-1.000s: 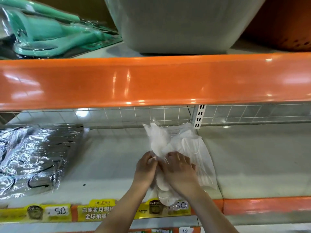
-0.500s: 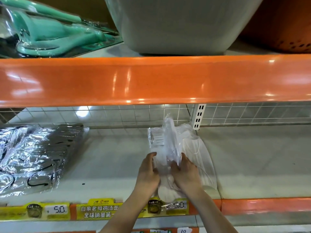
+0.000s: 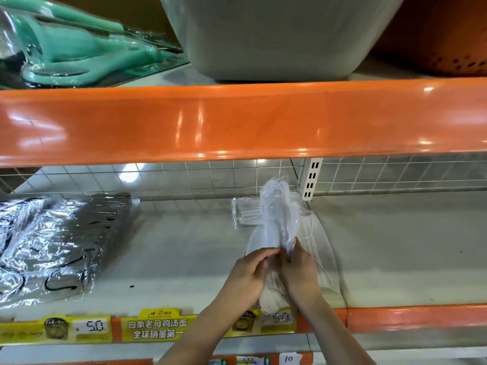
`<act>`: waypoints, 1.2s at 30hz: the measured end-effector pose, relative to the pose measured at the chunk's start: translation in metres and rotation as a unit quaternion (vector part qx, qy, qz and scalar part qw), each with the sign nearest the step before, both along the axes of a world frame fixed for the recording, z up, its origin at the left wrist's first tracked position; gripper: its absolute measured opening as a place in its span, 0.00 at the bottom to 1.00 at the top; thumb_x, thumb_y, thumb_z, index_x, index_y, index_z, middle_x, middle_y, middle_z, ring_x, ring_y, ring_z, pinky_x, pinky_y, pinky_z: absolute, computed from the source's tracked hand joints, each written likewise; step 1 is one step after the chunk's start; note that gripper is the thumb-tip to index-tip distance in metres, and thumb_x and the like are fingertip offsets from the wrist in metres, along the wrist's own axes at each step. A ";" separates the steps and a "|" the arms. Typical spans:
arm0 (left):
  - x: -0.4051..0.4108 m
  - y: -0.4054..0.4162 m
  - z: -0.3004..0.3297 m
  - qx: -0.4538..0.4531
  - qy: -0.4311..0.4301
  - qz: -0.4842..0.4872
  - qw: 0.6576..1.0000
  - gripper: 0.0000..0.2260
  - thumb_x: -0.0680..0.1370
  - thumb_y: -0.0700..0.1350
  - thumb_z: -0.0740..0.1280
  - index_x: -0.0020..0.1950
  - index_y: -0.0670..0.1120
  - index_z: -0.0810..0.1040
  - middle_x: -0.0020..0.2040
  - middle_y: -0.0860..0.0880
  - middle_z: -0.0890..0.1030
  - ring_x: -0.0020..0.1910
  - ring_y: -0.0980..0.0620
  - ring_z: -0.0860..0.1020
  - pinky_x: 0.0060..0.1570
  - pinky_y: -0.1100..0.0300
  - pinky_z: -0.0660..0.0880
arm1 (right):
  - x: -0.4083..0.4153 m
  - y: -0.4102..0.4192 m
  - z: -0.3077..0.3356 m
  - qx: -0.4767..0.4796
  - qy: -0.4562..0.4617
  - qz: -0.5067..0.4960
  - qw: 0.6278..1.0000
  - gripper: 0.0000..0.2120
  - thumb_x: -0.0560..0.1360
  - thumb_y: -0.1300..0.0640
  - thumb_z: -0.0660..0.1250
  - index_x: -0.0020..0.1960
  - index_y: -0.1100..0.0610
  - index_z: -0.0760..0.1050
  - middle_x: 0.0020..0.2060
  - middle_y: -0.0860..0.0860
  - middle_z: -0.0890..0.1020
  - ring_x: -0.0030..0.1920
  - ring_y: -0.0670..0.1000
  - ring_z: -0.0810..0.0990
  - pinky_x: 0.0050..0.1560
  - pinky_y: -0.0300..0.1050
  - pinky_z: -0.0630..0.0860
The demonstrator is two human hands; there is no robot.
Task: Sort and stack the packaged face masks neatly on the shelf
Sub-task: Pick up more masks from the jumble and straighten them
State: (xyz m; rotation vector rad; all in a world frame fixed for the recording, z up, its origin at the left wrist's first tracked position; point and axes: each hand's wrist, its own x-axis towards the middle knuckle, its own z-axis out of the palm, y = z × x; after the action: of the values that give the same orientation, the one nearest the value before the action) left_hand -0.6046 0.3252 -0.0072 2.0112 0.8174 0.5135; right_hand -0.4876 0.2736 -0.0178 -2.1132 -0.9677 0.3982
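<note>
- Both hands grip one clear plastic pack of white face masks [image 3: 276, 219]: left hand [image 3: 246, 277] curls round its lower left edge, right hand [image 3: 300, 272] pinches the lower right.
- Pack is held tilted up, over more white mask packs [image 3: 320, 248] lying flat on the pale grey shelf [image 3: 395, 246], near the slotted upright.
- Dark masks in shiny clear wrap [image 3: 52, 241] lie far left on same shelf.
- Yellow price labels [image 3: 89, 329] line the front edge.
- Upper shelf: orange beam [image 3: 237, 122], grey tub [image 3: 276, 35].
</note>
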 end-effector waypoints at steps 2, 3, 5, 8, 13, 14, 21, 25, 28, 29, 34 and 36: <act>-0.001 0.003 -0.008 0.028 0.020 0.011 0.999 0.18 0.79 0.36 0.59 0.63 0.53 0.76 0.59 0.60 0.77 0.59 0.63 0.74 0.59 0.69 0.69 | -0.001 0.000 0.001 0.006 0.016 -0.011 1.000 0.07 0.79 0.56 0.61 0.51 0.60 0.70 0.35 0.57 0.79 0.38 0.58 0.79 0.39 0.53 0.74; -0.002 0.007 -0.012 0.066 0.054 0.023 0.996 0.17 0.79 0.39 0.60 0.64 0.53 0.75 0.60 0.58 0.78 0.60 0.58 0.74 0.59 0.63 0.71 | -0.001 0.001 0.001 0.005 0.019 -0.014 1.000 0.07 0.78 0.56 0.61 0.49 0.60 0.70 0.33 0.56 0.78 0.36 0.58 0.78 0.38 0.52 0.73; -0.004 0.013 -0.016 0.124 0.171 0.058 0.976 0.19 0.78 0.42 0.60 0.69 0.52 0.69 0.64 0.52 0.74 0.65 0.50 0.70 0.61 0.57 0.68 | -0.001 0.001 0.000 -0.002 0.019 -0.014 1.000 0.07 0.78 0.56 0.60 0.48 0.60 0.69 0.31 0.55 0.77 0.35 0.57 0.78 0.37 0.51 0.73; -0.007 0.015 -0.014 0.100 0.218 0.102 0.965 0.25 0.76 0.42 0.61 0.73 0.48 0.62 0.68 0.48 0.69 0.67 0.45 0.64 0.63 0.58 0.62 | -0.001 0.002 -0.001 -0.002 0.018 -0.002 1.000 0.06 0.78 0.56 0.60 0.47 0.59 0.69 0.29 0.55 0.76 0.32 0.55 0.77 0.35 0.49 0.72; 0.004 0.018 -0.013 0.048 0.197 0.125 0.971 0.25 0.76 0.46 0.65 0.71 0.46 0.62 0.58 0.45 0.71 0.56 0.44 0.71 0.54 0.57 0.68 | -0.001 0.001 0.000 -0.014 -0.005 0.005 1.000 0.06 0.79 0.54 0.59 0.49 0.57 0.68 0.31 0.53 0.77 0.35 0.55 0.78 0.34 0.45 0.67; 0.007 0.019 -0.011 0.027 0.193 0.135 0.971 0.23 0.76 0.47 0.65 0.70 0.45 0.63 0.56 0.45 0.72 0.55 0.44 0.73 0.52 0.56 0.69 | 0.000 0.001 0.000 -0.015 -0.013 0.007 1.000 0.06 0.79 0.54 0.60 0.48 0.56 0.68 0.31 0.52 0.76 0.35 0.55 0.77 0.34 0.45 0.66; 0.018 0.027 -0.003 -0.053 0.137 0.151 0.977 0.17 0.75 0.47 0.66 0.28 0.47 0.66 0.26 0.51 0.69 0.28 0.51 0.66 0.28 0.59 0.61 | -0.002 0.001 -0.002 -0.040 -0.064 0.039 0.996 0.10 0.78 0.50 0.61 0.55 0.55 0.68 0.48 0.53 0.78 0.54 0.57 0.78 0.47 0.47 0.69; 0.011 0.036 -0.003 -0.033 0.098 0.224 0.969 0.09 0.75 0.42 0.61 0.35 0.46 0.65 0.33 0.49 0.70 0.37 0.45 0.71 0.34 0.56 0.62 | -0.005 0.003 -0.006 -0.061 -0.121 0.069 0.988 0.30 0.75 0.40 0.54 0.73 0.52 0.62 0.68 0.49 0.72 0.69 0.52 0.68 0.66 0.49 0.62; -0.010 0.050 0.009 -0.060 0.018 0.302 0.951 0.06 0.76 0.38 0.58 0.39 0.43 0.65 0.35 0.47 0.69 0.39 0.41 0.70 0.37 0.54 0.63 | -0.006 0.003 -0.012 -0.066 -0.170 0.092 0.979 0.36 0.69 0.32 0.45 0.72 0.47 0.63 0.68 0.45 0.70 0.70 0.50 0.65 0.68 0.49 0.59; -0.019 0.054 0.014 -0.088 -0.027 0.324 0.942 0.05 0.77 0.37 0.57 0.42 0.42 0.67 0.36 0.45 0.70 0.38 0.43 0.70 0.38 0.54 0.65 | -0.006 0.003 -0.014 -0.079 -0.194 0.102 0.973 0.38 0.68 0.30 0.42 0.71 0.46 0.64 0.69 0.45 0.69 0.71 0.51 0.64 0.69 0.50 0.58; -0.065 0.064 0.028 -0.265 -0.254 0.350 0.862 0.08 0.77 0.31 0.58 0.52 0.40 0.72 0.44 0.44 0.76 0.42 0.47 0.76 0.35 0.58 0.76 | -0.008 0.007 -0.017 -0.162 -0.232 0.137 0.949 0.53 0.60 0.25 0.20 0.75 0.43 0.58 0.77 0.45 0.55 0.76 0.50 0.50 0.74 0.51 0.47; -0.079 0.067 0.026 -0.293 -0.291 0.334 0.847 0.11 0.74 0.27 0.59 0.51 0.39 0.75 0.41 0.43 0.78 0.40 0.47 0.76 0.34 0.59 0.75 | -0.012 0.013 -0.013 -0.148 -0.232 0.138 0.951 0.56 0.61 0.28 0.16 0.72 0.46 0.64 0.75 0.49 0.62 0.75 0.53 0.56 0.73 0.52 0.52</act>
State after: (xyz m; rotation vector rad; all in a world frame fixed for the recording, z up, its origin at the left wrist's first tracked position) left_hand -0.6837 0.3920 0.0188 0.8841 1.1009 1.0532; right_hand -0.4996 0.2866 -0.0308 -2.4067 -1.5692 0.1881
